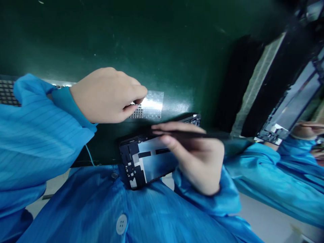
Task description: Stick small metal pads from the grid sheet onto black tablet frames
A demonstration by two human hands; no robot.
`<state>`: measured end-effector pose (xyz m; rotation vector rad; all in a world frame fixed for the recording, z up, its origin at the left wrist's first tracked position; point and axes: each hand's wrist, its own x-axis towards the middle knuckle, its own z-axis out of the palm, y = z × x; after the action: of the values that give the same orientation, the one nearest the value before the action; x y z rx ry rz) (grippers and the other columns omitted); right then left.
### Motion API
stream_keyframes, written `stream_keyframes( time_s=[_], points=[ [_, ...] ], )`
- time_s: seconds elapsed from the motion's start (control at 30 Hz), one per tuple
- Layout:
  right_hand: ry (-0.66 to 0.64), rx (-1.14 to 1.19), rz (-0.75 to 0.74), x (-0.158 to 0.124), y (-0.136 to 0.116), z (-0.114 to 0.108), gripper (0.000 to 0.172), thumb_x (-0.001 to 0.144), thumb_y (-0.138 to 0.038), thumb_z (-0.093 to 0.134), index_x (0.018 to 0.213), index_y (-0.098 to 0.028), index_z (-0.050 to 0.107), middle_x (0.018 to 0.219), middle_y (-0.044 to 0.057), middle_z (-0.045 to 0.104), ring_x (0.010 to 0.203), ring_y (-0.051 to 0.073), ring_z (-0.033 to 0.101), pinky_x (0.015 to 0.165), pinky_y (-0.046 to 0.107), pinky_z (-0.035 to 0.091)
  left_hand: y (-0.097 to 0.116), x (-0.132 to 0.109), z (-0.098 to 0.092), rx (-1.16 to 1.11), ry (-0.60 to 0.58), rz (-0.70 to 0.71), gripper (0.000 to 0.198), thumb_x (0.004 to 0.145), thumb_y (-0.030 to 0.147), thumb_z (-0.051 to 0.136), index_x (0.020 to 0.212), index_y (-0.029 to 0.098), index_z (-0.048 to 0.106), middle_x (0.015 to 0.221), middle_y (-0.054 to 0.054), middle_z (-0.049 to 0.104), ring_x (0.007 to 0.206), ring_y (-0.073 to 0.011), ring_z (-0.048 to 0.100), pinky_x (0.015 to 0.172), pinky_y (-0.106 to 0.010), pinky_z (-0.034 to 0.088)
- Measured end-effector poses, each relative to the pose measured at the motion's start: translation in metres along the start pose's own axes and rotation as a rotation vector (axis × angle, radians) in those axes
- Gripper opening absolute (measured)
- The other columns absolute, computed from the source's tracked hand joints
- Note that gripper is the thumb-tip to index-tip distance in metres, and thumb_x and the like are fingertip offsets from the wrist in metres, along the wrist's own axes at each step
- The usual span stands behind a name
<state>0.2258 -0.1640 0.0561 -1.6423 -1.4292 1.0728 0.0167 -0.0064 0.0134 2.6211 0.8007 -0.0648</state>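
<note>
My left hand (108, 96) is closed, thumb and forefinger pinched together over a clear sheet (155, 103) that carries rows of small dark pads (136, 113). Whether anything sits between those fingertips is hidden. My right hand (194, 155), blurred by motion, is closed around slim black tweezers (182, 134), which point to the left. Just beneath it, an open phone housing (154, 163) with a bluish inner panel and dark circuit parts lies tilted at the table's near edge, against my blue coat. The right hand covers part of the housing's upper right side.
The green table top (152, 40) stretches away in front. Another strip of dark pads (8, 91) lies at the far left. On the right stands a black tray-like block (238, 84) with a pale strip. Beyond it, a co-worker's hand (307, 130) is beside another phone housing (291, 104).
</note>
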Motion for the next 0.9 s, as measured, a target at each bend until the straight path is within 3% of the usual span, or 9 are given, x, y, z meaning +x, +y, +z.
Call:
stream_keyframes(
  time_s=[0.1, 0.23, 0.33, 0.6, 0.67, 0.73, 0.8, 0.9],
  points=[
    [-0.059, -0.019, -0.039, 0.045, 0.008, -0.01, 0.01, 0.103, -0.029, 0.087, 0.113, -0.03, 0.088, 0.116, 0.0, 0.091, 0.107, 0.021, 0.088, 0.104, 0.038, 0.072, -0.002, 0.0, -0.001, -0.041, -0.001, 0.011, 0.018, 0.094, 0.027, 0.059, 0.102, 0.025, 0.075, 0.081, -0.001, 0.069, 0.072, -0.0202, 0.066, 0.076, -0.034, 0.045],
    [-0.176, -0.023, -0.091, 0.079, 0.025, -0.009, 0.022, 0.103, -0.049, 0.086, 0.11, -0.028, 0.086, 0.111, 0.001, 0.089, 0.107, 0.023, 0.085, 0.103, 0.04, 0.072, -0.005, -0.001, 0.0, -0.093, 0.033, 0.017, 0.02, 0.093, 0.027, 0.06, 0.102, 0.026, 0.078, 0.079, -0.002, 0.068, 0.084, -0.0239, 0.073, 0.084, -0.035, 0.052],
    [-0.224, 0.002, -0.076, 0.08, 0.03, -0.008, 0.027, 0.102, -0.054, 0.086, 0.11, -0.028, 0.085, 0.113, 0.002, 0.089, 0.11, 0.024, 0.085, 0.106, 0.041, 0.071, -0.005, -0.002, 0.001, -0.113, 0.047, 0.037, 0.02, 0.093, 0.028, 0.059, 0.098, 0.027, 0.078, 0.075, -0.002, 0.064, 0.088, -0.0247, 0.074, 0.086, -0.036, 0.054],
    [-0.253, -0.063, -0.111, 0.084, 0.027, -0.012, 0.02, 0.105, -0.049, 0.084, 0.109, -0.03, 0.085, 0.114, 0.001, 0.088, 0.112, 0.025, 0.084, 0.109, 0.042, 0.069, -0.007, -0.001, 0.004, -0.117, 0.036, 0.044, 0.028, 0.094, 0.033, 0.051, 0.098, 0.024, 0.077, 0.075, -0.001, 0.055, 0.085, -0.0223, 0.072, 0.088, -0.036, 0.051],
    [-0.265, -0.021, -0.082, 0.084, 0.026, -0.014, 0.021, 0.102, -0.049, 0.087, 0.106, -0.029, 0.084, 0.111, 0.001, 0.088, 0.107, 0.024, 0.085, 0.105, 0.04, 0.071, -0.007, -0.001, 0.005, -0.123, 0.042, 0.039, 0.028, 0.095, 0.034, 0.051, 0.098, 0.024, 0.077, 0.075, -0.001, 0.053, 0.086, -0.0229, 0.072, 0.089, -0.036, 0.051],
    [-0.196, 0.084, -0.005, 0.072, 0.025, -0.014, 0.023, 0.101, -0.05, 0.087, 0.106, -0.028, 0.082, 0.105, 0.0, 0.087, 0.096, 0.022, 0.085, 0.091, 0.038, 0.073, -0.006, -0.001, 0.004, -0.127, 0.048, 0.038, 0.027, 0.096, 0.033, 0.052, 0.098, 0.025, 0.077, 0.076, -0.002, 0.055, 0.085, -0.0229, 0.071, 0.088, -0.036, 0.05],
    [-0.003, 0.161, 0.068, 0.044, 0.024, -0.007, 0.021, 0.103, -0.048, 0.085, 0.107, -0.029, 0.079, 0.102, 0.001, 0.086, 0.087, 0.021, 0.083, 0.079, 0.037, 0.071, -0.004, -0.002, 0.003, -0.103, 0.044, 0.038, 0.024, 0.097, 0.031, 0.053, 0.097, 0.025, 0.076, 0.078, -0.002, 0.061, 0.082, -0.0217, 0.07, 0.085, -0.035, 0.05],
    [0.333, 0.145, 0.057, -0.009, 0.027, 0.014, 0.007, 0.108, -0.038, 0.079, 0.11, -0.031, 0.076, 0.101, 0.003, 0.084, 0.092, 0.022, 0.083, 0.083, 0.04, 0.071, -0.001, -0.004, 0.0, -0.038, 0.028, 0.027, 0.021, 0.098, 0.027, 0.054, 0.098, 0.025, 0.076, 0.082, -0.002, 0.068, 0.073, -0.0188, 0.064, 0.078, -0.033, 0.049]
  ],
)
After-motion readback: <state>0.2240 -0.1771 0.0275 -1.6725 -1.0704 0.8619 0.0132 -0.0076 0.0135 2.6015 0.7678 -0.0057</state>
